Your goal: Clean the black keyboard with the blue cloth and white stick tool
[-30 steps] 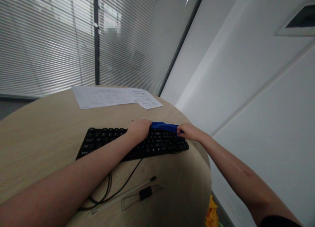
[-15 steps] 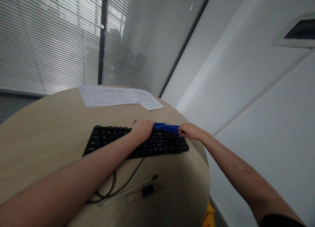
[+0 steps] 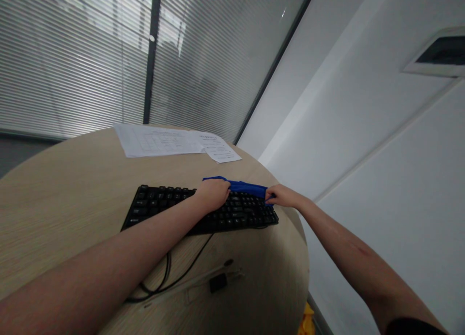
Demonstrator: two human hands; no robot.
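Observation:
A black keyboard (image 3: 238, 214) lies on the round wooden table, its cable trailing toward me. Along its far edge stretches a blue cloth (image 3: 247, 187), held by both hands. My left hand (image 3: 213, 194) is closed on the cloth near its left end, above the keyboard's middle; part of the cloth shows beyond the knuckles. At the keyboard's right end, my right hand (image 3: 281, 196) pinches the other end of the cloth. My left forearm hides part of the keyboard's front.
Printed papers (image 3: 163, 140) lie at the table's far side. Near me are a black cable (image 3: 192, 262), a thin pale stick with a dark tip and a small black block (image 3: 218, 282). A white wall (image 3: 381, 194) rises to the right; something yellow (image 3: 307, 321) is below the table edge.
Both hands have shifted slightly to the right with the blue cloth, still gripping it. The keyboard and papers look nearly unchanged.

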